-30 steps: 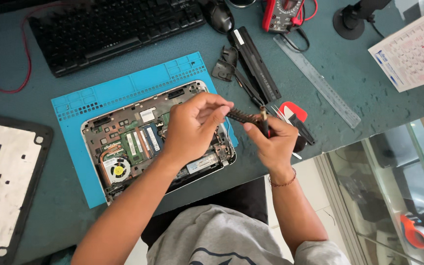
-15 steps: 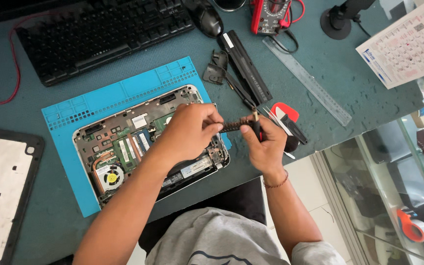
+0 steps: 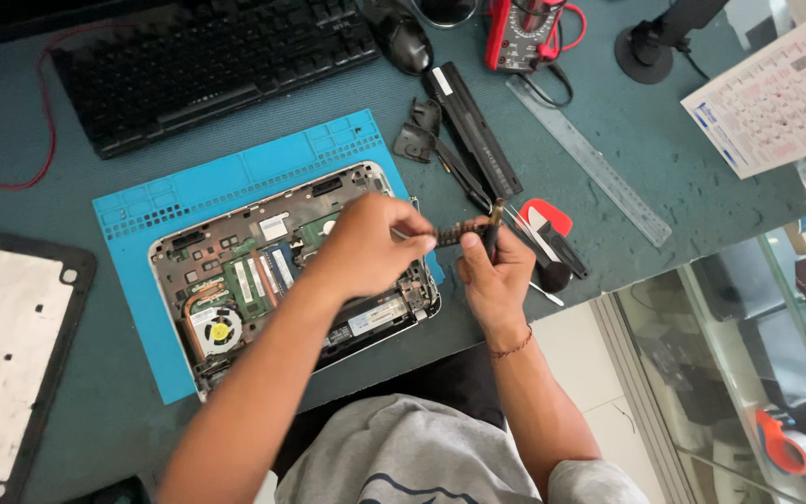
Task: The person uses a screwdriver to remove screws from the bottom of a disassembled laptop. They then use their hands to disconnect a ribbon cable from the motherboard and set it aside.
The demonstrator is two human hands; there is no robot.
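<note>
An opened laptop base (image 3: pixel 263 271) with bare circuit board, memory sticks and a fan lies on a blue work mat (image 3: pixel 226 182). Above its right end, my left hand (image 3: pixel 366 245) pinches the end of a dark ribbed screwdriver (image 3: pixel 454 231). My right hand (image 3: pixel 494 275) is wrapped around the other end of the same tool, with its tip sticking up past my fingers. Both hands hover just off the laptop's right edge.
A black keyboard (image 3: pixel 207 65), a mouse (image 3: pixel 401 37) and a red multimeter (image 3: pixel 524 33) sit at the back. A long black battery (image 3: pixel 473 126), a hinge cover (image 3: pixel 419 131), a clear ruler (image 3: pixel 590 159), a red-handled tool (image 3: pixel 548 224) and a calendar (image 3: pixel 776 93) lie right. A laptop cover (image 3: pixel 2 364) rests left.
My hands stay joined on the screwdriver and have shifted slightly; the left hand's fingers have slid along the shaft. The view has drifted a little.
</note>
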